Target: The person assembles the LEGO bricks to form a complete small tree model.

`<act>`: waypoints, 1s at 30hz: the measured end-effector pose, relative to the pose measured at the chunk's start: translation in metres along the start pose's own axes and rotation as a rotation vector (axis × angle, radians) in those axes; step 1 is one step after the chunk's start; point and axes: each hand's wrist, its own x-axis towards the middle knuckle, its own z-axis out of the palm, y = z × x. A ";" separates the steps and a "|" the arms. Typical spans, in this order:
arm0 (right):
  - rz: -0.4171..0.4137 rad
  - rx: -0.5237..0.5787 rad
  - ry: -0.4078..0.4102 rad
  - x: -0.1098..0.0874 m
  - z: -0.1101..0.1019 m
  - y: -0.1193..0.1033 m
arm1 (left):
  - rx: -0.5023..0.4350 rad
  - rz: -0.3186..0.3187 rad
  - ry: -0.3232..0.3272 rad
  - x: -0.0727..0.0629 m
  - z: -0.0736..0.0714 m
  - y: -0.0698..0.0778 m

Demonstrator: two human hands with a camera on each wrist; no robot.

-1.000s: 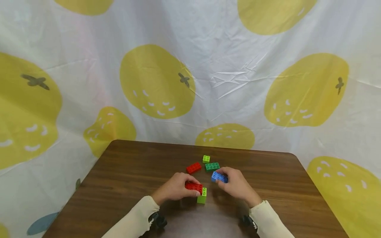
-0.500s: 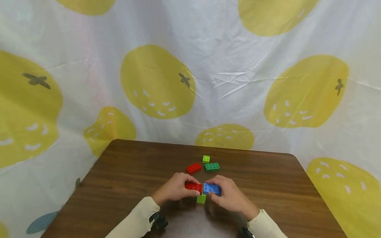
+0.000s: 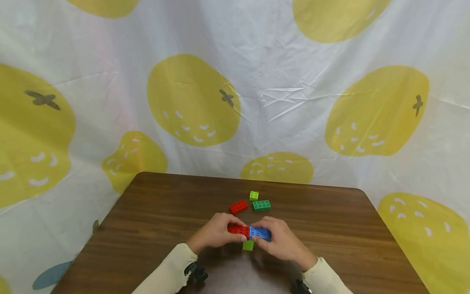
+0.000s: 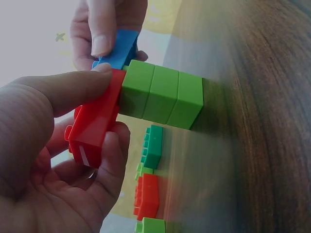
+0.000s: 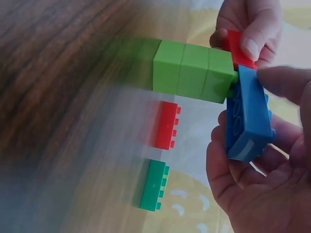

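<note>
Landmark: light green stack (image 4: 160, 94), 3 bricks high, standing upright.

Left hand (image 3: 216, 232): fingers curled, pinching the held red brick (image 4: 99, 116) between thumb on its near side and fingers on its far side. The brick's inner end rests on top of the stack; its remaining length juts out to the left, within the grip. Thumb tip lies close to the inner end.

Right hand (image 3: 282, 241): fingers likewise curled, pinching the blue brick (image 5: 251, 114) between thumb and fingers. This brick juts out to the right of the stack, its inner end over the stack's top and just beside the red end. In the right wrist view, light green studs show in a narrow gap beneath it, and the hollow underside is partly visible; whether the studs have engaged, cannot tell.

Farther out, 3 loose bricks lie beyond the stack, studs up: the second red brick (image 3: 238, 207) beyond it and slightly left; the dark green brick (image 3: 261, 205) beyond it and slightly right; the small light green brick (image 3: 253, 195) farthest back.

Brown wood-grain table (image 3: 176, 200) under the stack. Behind the stack and the table, white cloth (image 3: 279, 73) printed with large yellow fruit.
</note>
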 end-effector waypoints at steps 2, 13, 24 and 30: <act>-0.012 -0.001 0.008 0.001 0.000 0.001 | 0.002 0.006 0.004 0.000 0.000 0.000; -0.031 0.042 -0.032 0.007 -0.003 0.003 | 0.004 0.007 -0.001 0.000 0.001 -0.001; -0.029 0.037 -0.054 0.013 -0.004 0.000 | 0.015 0.007 0.012 -0.002 0.001 -0.003; -0.005 0.058 -0.050 0.009 -0.004 0.005 | 0.013 0.017 0.009 0.000 0.003 -0.001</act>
